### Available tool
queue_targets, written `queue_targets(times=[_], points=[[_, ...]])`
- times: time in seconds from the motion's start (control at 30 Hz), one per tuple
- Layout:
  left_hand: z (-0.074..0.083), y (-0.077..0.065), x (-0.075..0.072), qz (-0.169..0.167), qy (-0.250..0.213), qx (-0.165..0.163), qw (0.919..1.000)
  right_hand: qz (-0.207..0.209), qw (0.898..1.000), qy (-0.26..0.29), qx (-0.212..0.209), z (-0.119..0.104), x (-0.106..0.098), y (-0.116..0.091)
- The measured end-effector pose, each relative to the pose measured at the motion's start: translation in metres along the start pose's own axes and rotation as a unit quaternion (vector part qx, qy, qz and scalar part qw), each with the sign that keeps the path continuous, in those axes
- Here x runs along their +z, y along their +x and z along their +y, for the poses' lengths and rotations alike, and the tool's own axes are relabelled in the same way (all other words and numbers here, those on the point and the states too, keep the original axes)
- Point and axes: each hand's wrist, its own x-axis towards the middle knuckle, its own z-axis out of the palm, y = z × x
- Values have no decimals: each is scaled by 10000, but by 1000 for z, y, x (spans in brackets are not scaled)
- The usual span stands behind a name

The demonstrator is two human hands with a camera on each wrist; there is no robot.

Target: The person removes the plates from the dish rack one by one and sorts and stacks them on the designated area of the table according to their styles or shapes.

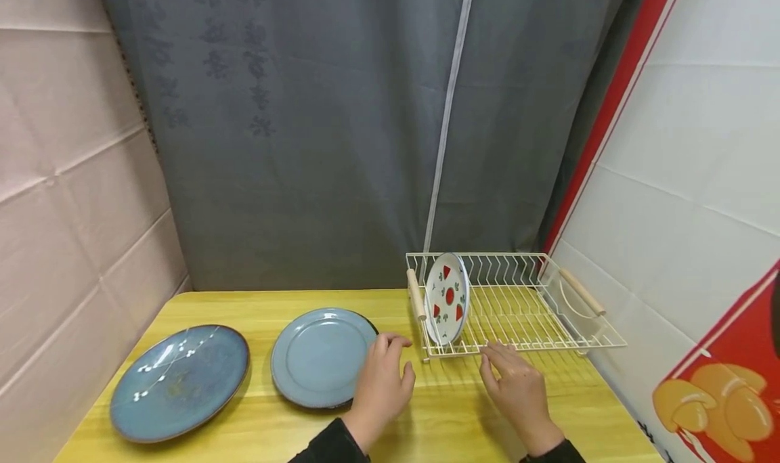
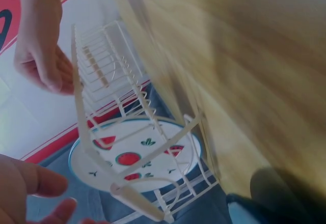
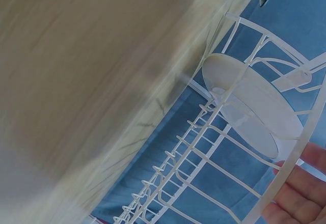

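Observation:
A white plate (image 1: 447, 299) with red fruit designs stands on edge at the left end of a cream wire dish rack (image 1: 518, 314). My right hand (image 1: 516, 388) is at the rack's front rail, with its fingertips touching the rail in the right wrist view. Between the rack and a round grey-blue plate (image 1: 323, 358) is my left hand (image 1: 380, 382), its thumb and fingers apart and nothing held. It overlaps that plate's right edge in the head view. Farther left lies a blue plate (image 1: 179, 382) with a white branch pattern.
Everything stands on a yellow wood-grain table (image 1: 262, 436). A grey curtain (image 1: 305, 145) hangs behind it. Pale sheeting (image 1: 67, 212) covers the left side, and a white and red printed sheet (image 1: 688, 246) the right. Wooden handles (image 1: 581, 292) sit at both ends of the rack.

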Motion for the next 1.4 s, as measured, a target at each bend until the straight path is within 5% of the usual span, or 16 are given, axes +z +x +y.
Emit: queue_targets(times=[0.43,0.7,1.03,1.4], points=[[9,4,23,-533,297,1132,9917,40,10000,-17,25,2,2,-2],[6,5,42,-420,935,1780,9787,-1,10000,-38,46,1,2,-2],[4,2,42,-736,1397,1855,9699,-19,9999,-105,-7,-1,1,7],[4,3,41,-1134,1480,1855,9648,-586,9936,-72,961,-6,4,58]])
